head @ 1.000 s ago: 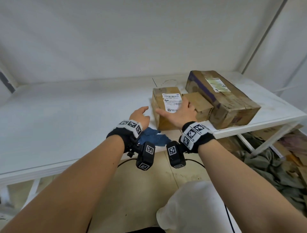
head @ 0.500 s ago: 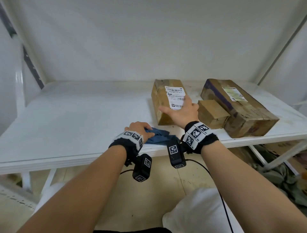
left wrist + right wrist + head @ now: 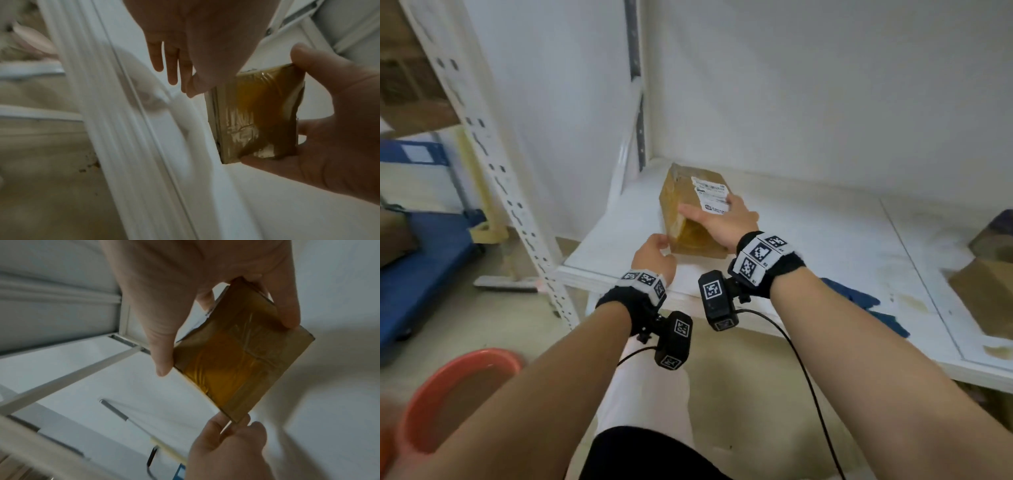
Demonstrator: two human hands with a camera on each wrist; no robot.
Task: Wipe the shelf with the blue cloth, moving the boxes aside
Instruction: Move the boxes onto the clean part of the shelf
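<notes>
The right hand (image 3: 722, 219) is gripping the near end of the taped box (image 3: 693, 205), thumb and fingers curled over its top edge and white label (image 3: 711, 197), whose print is too blurred to read. The left hand (image 3: 654, 258) is pinching the box's lower near corner. The box is sitting at the left end of the white shelf (image 3: 808, 246); the blue cloth (image 3: 859, 301) is lying near the front edge, partly hidden behind the right forearm.

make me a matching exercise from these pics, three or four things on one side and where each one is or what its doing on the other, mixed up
Things:
1. labelled box
2. blue cloth
3. right hand
4. left hand

Places or states:
a. lying loose on the shelf, near its front edge
b. at the shelf's left end
c. fingers at the box's lower near corner
d. gripping the box from above

Pairs: 1-b, 2-a, 3-d, 4-c
</notes>
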